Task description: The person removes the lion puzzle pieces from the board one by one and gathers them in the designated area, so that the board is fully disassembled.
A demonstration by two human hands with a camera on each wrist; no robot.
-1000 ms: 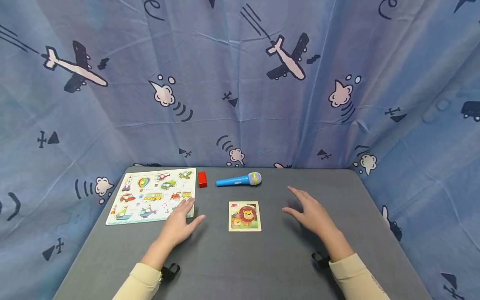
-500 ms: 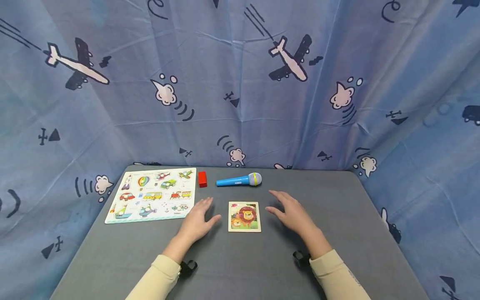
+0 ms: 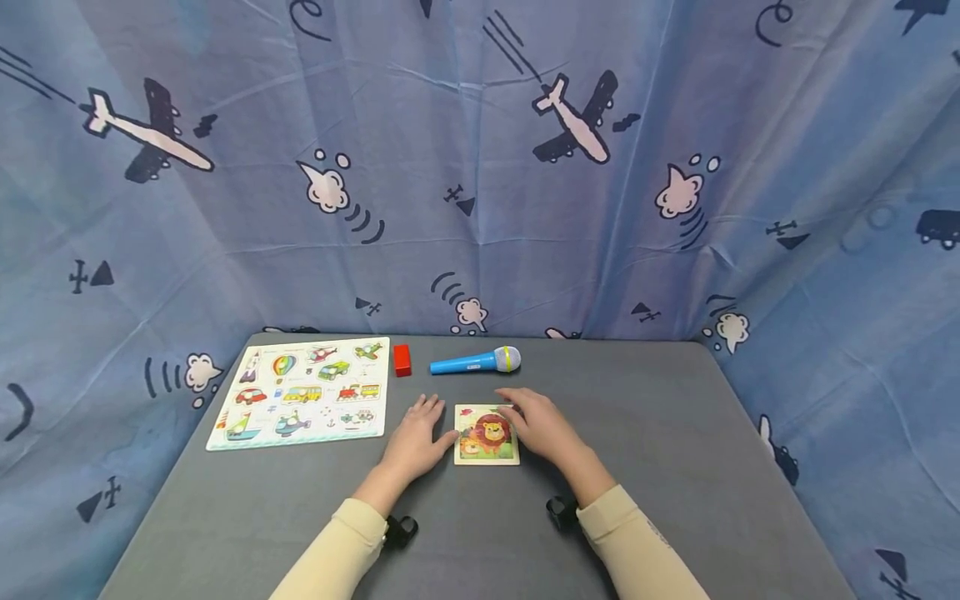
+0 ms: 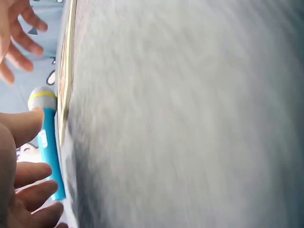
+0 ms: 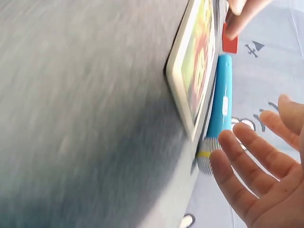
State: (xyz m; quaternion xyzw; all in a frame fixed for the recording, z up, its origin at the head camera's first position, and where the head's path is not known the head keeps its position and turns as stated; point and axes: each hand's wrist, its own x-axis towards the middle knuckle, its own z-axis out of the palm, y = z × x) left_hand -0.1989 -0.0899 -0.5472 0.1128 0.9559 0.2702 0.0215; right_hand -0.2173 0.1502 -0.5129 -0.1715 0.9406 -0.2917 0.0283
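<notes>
A small square lion picture board, probably a wooden puzzle, lies flat on the grey table between both hands. At its left side is my left hand, fingers spread and relaxed, thumb tip right at the edge. My right hand hovers over the board's upper right corner, its fingers loosely bent and overlapping it in the head view. In the right wrist view those fingers are parted with nothing between them. The left wrist view shows the left thumb apart from its fingers, holding nothing.
Behind the board lies a blue toy microphone with a silver head. A red block stands to its left. A larger board with vehicle pictures lies at the table's left. A blue patterned curtain hangs behind the table.
Both hands have moved inward toward the lion board, the left from beside the vehicle board, the right from the table's right. The board and the other things have stayed put.
</notes>
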